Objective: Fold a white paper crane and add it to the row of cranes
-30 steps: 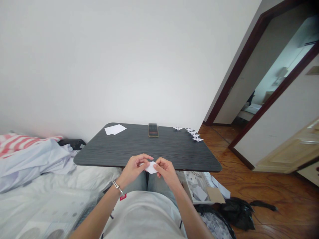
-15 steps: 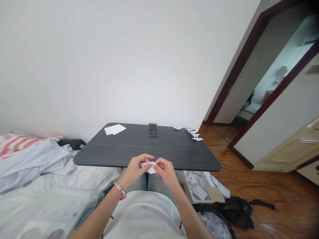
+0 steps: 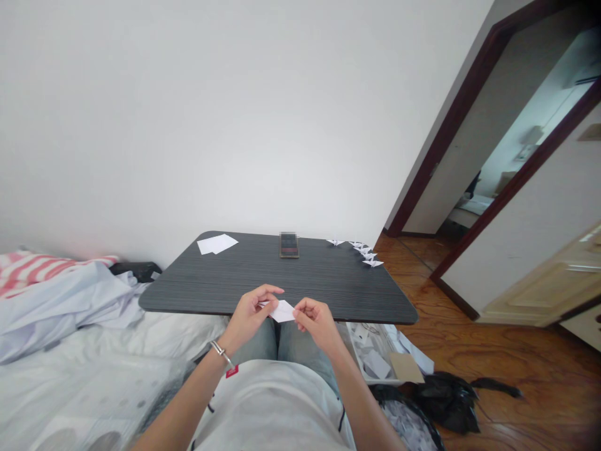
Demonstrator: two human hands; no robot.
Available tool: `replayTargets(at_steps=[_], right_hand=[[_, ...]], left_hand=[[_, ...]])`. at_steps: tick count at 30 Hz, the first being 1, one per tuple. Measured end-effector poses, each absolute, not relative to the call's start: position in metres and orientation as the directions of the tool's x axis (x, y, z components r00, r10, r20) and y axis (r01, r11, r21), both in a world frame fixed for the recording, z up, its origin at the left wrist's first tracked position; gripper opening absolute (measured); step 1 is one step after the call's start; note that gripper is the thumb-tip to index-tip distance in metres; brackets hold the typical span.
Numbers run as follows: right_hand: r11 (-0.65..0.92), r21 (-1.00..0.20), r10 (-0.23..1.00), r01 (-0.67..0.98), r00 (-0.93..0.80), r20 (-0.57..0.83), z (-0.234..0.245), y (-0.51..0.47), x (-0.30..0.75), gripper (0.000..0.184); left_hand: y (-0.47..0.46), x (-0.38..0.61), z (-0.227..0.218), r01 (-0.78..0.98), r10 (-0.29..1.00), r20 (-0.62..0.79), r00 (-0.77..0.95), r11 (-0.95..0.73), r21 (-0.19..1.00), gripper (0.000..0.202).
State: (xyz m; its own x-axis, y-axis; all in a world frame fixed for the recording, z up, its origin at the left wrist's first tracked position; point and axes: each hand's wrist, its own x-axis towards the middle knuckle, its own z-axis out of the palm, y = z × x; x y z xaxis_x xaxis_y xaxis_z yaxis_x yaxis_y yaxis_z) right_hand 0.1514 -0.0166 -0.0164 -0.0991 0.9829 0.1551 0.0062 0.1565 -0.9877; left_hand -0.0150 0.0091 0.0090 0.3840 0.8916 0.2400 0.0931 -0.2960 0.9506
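Note:
A small folded piece of white paper [image 3: 283, 311] is held between both my hands just in front of the near edge of the dark table [image 3: 225, 282]. My left hand [image 3: 251, 313] pinches its left end, fingers curled, with a bracelet on the wrist. My right hand [image 3: 315, 316] pinches its right end, fingers closed. Both hands hover above my lap.
On the table lie flat white sheets [image 3: 216, 243] at the far left, a small dark box [image 3: 288, 245] at the far middle, and several folded paper cranes [image 3: 365, 252] at the far right. A box of paper scraps [image 3: 375, 357] and a black bag [image 3: 446, 398] sit on the wooden floor right. Bedding [image 3: 70, 313] lies left.
The folded paper has been turned and flattened slightly between my fingers; my hands have risen a little and drawn slightly apart.

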Motion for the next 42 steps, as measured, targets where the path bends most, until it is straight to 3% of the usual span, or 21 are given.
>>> replayTargets(at_steps=[24,42], right_hand=[[0.119,-0.992,0.979,-0.047,-0.162,0.125,-0.015,-0.012,0.166,0.015],[0.115,-0.989,0.992,-0.097,-0.033,0.118,-0.016,-0.013,0.153,0.024]], left_hand=[[0.013,-0.024,0.014,0.093,0.91,0.28,0.306,-0.321,0.943,0.024],[0.011,-0.019,0.007,0.078,0.901,0.285,0.327,-0.326,0.942,0.027]])
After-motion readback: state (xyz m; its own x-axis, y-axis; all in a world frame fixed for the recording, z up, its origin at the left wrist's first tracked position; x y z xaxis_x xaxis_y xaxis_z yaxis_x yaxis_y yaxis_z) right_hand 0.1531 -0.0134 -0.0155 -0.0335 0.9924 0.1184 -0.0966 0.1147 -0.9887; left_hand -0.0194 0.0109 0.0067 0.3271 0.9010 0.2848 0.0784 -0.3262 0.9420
